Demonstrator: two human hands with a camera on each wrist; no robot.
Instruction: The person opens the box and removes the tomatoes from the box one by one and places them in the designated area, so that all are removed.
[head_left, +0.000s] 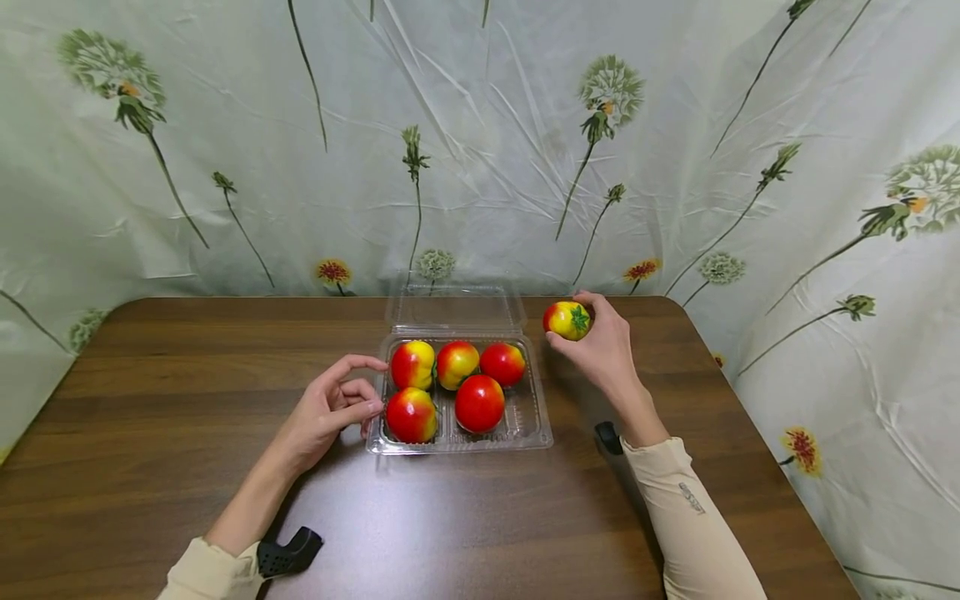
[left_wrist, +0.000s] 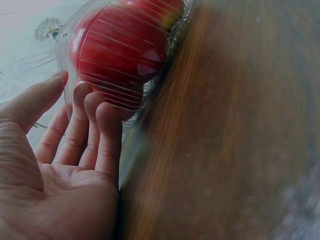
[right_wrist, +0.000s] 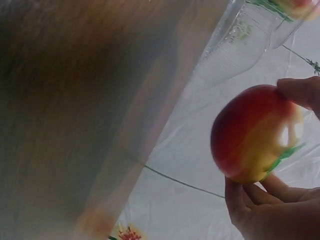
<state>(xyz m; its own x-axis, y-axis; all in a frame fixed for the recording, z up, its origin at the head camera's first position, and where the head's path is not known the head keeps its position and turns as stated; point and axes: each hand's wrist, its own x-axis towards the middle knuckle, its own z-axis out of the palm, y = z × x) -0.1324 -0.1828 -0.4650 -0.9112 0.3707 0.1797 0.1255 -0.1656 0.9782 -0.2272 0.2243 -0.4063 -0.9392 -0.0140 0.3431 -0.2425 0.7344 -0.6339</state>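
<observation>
A clear plastic container (head_left: 532, 446) stands mid-table with its lid (head_left: 455, 308) folded back. Several shiny red-and-yellow fruits (head_left: 480, 404) sit inside, and at the front a gap shows to the right of them. My left hand (head_left: 322, 412) holds the container's left edge; in the left wrist view the thumb (left_wrist: 47, 95) lies at the rim and the fingers (left_wrist: 105, 135) against the ribbed wall. To the right of the container, my right hand (head_left: 603, 346) pinches another red-and-yellow fruit (head_left: 562, 319) between thumb and fingers, its green leafy cap turned towards the palm.
The brown wooden table (head_left: 187, 400) has rounded back corners. Right behind it hangs a pale curtain (head_left: 480, 192) printed with dandelions and orange flowers. The raised lid reaches the table's back edge. A black strap mount (head_left: 288, 552) sits at the left wrist.
</observation>
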